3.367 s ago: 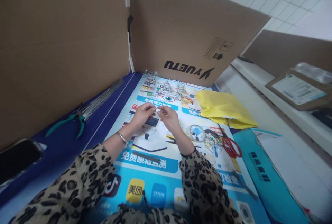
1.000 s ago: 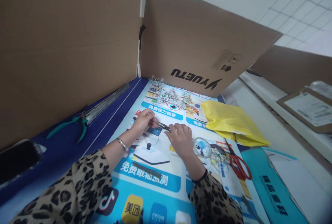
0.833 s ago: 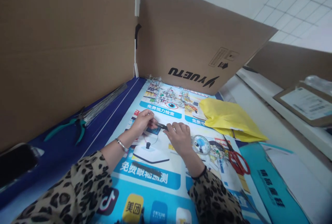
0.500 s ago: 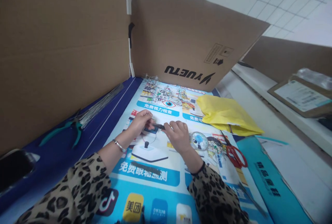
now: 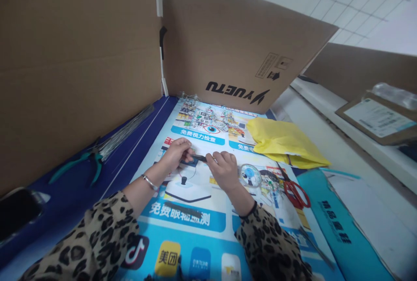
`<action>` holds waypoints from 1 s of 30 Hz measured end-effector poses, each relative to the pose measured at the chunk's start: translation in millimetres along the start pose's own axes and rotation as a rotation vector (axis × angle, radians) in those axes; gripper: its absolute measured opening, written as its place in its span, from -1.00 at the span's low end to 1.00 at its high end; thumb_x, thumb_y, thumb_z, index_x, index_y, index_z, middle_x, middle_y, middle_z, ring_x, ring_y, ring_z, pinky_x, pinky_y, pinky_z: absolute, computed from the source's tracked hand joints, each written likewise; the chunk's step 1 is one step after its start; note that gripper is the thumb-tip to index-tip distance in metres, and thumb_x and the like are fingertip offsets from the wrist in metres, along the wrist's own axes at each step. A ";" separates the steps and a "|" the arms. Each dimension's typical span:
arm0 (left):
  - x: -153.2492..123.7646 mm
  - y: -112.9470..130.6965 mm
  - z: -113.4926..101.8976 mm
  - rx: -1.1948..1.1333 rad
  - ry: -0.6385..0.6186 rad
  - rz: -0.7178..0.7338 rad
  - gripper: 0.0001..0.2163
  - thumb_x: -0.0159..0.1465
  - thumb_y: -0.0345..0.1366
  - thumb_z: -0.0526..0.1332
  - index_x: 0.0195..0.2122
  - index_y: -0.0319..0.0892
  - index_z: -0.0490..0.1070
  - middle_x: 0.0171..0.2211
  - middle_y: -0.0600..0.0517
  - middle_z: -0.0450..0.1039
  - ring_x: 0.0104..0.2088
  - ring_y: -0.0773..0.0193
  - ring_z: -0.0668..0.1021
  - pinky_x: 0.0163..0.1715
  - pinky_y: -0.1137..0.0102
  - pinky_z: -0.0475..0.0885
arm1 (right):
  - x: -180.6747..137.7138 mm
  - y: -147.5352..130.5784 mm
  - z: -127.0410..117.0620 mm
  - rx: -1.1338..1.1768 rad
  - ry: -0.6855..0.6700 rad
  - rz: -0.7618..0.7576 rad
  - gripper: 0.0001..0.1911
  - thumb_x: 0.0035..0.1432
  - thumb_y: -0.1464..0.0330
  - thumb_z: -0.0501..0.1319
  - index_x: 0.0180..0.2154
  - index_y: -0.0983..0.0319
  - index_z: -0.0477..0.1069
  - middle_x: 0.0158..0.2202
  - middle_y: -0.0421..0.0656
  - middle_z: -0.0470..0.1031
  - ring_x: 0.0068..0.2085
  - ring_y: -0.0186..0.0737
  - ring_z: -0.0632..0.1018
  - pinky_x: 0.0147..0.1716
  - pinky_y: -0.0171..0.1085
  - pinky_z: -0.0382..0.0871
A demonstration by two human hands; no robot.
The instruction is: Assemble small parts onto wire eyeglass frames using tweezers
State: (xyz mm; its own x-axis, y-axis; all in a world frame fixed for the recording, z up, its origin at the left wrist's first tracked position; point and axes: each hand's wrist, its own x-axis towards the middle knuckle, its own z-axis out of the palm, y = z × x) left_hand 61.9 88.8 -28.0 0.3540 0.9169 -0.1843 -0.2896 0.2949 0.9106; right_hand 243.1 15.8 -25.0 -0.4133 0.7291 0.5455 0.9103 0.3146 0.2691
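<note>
Above the printed poster mat, my left hand (image 5: 179, 153) has thumb and fingertips pinched together; what lies between them is too small to make out. My right hand (image 5: 223, 167) is closed around a dark slim tool (image 5: 200, 158), its tip pointing left and reaching my left fingertips. The tool's rear part is hidden in my right palm. Below the tool a thin curved line shows, perhaps a wire. Right of my right hand lies a clear round container (image 5: 250, 176), with small beaded or wire pieces (image 5: 273, 184) beside it.
Red-handled scissors (image 5: 296, 193) and tweezers (image 5: 316, 246) lie at the right, near a yellow pouch (image 5: 286, 142). Teal-handled pliers (image 5: 95, 159), a wire bundle (image 5: 125, 131) and a phone (image 5: 19, 213) are at the left. Cardboard walls (image 5: 234, 33) stand behind and left.
The camera view has shifted very slightly. Both hands and the dark tool stay in nearly the same place.
</note>
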 end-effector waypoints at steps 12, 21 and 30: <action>-0.7 2.4 -0.1 -0.040 -0.033 -0.040 -0.87 0.04 -0.30 0.21 -0.46 -0.20 0.25 -0.64 0.11 0.38 -0.74 0.42 0.41 -0.78 0.57 0.20 | -4.7 -0.2 4.6 0.026 0.017 0.027 -0.77 0.23 0.39 0.02 -0.12 0.07 0.35 -0.29 -0.14 0.41 -0.21 -0.21 0.30 -0.23 -0.19 -0.01; -0.6 3.7 -0.8 -0.035 -0.037 -0.037 -0.88 0.04 -0.30 0.20 -0.47 -0.20 0.25 -0.66 0.12 0.36 -0.74 0.41 0.41 -0.78 0.57 0.20 | -5.1 0.9 4.8 0.008 0.013 0.040 -0.77 0.22 0.40 0.02 -0.12 0.07 0.35 -0.29 -0.14 0.41 -0.20 -0.21 0.30 -0.21 -0.19 0.00; 0.7 1.4 -1.6 -0.018 -0.022 -0.031 -0.88 0.03 -0.31 0.19 -0.48 -0.20 0.24 -0.64 0.10 0.39 -0.74 0.41 0.41 -0.78 0.57 0.20 | -2.9 -0.1 3.1 -0.005 0.062 0.008 -0.81 0.20 0.40 0.07 -0.16 0.10 0.36 -0.31 -0.16 0.41 -0.23 -0.23 0.29 -0.22 -0.19 0.00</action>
State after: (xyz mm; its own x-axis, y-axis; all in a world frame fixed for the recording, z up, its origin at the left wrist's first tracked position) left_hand 60.3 90.3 -27.5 0.3822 0.9013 -0.2041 -0.2939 0.3279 0.8978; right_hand 244.2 15.5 -29.1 -0.4069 0.6923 0.5960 0.9135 0.3061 0.2680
